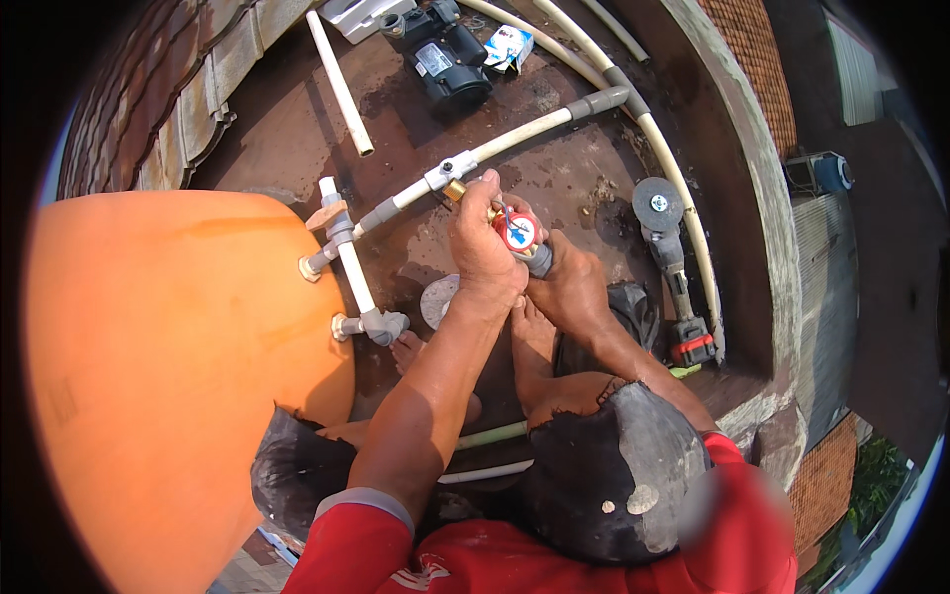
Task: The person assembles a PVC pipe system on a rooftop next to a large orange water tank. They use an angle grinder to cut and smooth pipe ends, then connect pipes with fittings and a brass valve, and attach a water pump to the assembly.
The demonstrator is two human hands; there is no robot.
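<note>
Between my hands is a red round fitting (520, 232) with a white face and a blue arrow; its exact kind is unclear. My left hand (483, 236) is wrapped around its body from the left, thumb pointing away from me. My right hand (574, 285) is closed around the grey pipe connector (540, 260) at the near end. A brass connector (454, 189) shows just beyond my left fingers, close to a white tee (448, 171) on the pipe run. I cannot tell whether brass and tee are joined.
An orange tank (178, 327) with white and grey pipework (354, 277) fills the left. A black pump (445, 64) and small box (509, 48) lie beyond. Right are a cordless angle grinder (668, 247), a long cream pipe (683, 188) and a low wall (782, 198).
</note>
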